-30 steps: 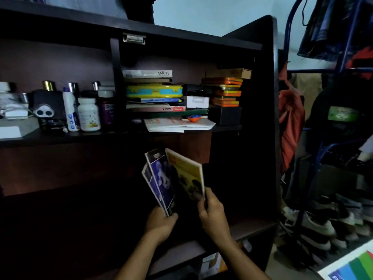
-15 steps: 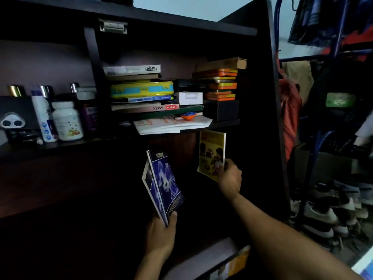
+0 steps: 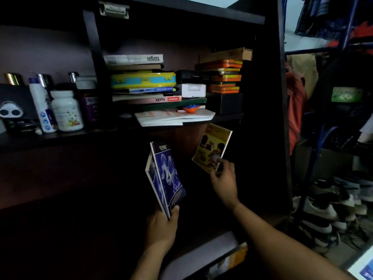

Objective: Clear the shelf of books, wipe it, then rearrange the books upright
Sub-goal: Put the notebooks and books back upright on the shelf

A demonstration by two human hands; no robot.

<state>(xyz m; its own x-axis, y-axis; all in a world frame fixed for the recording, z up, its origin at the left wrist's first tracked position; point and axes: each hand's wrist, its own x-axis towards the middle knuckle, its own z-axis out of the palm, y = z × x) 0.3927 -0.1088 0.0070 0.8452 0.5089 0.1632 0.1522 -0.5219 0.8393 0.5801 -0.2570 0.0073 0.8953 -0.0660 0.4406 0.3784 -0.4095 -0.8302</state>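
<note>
1. The shelf unit is dark wood. Its upper shelf carries flat stacks of books and a pile of orange boxes; bottles stand in the left bay. The lower bay, in front of the hands, is too dark to read.
2. The blue books, at least two thin paperbacks, are held upright and fanned in the left hand. Its fingers are curled round the bottom edges, thumb on the front cover.
3. The yellow book is tilted, just below the upper shelf's edge and apart from the blue ones. The right hand pinches its lower corner.
4. Handling judgement: these are light, limp paperbacks with glossy covers, likely to slip or sag. A corner pinch lets the yellow book droop and bend; a hold along the spine or across the bottom edge would be steadier.
5. Judged stage: books are being handled at the lower bay, and the upper stacks lie flat, not yet upright.
</note>
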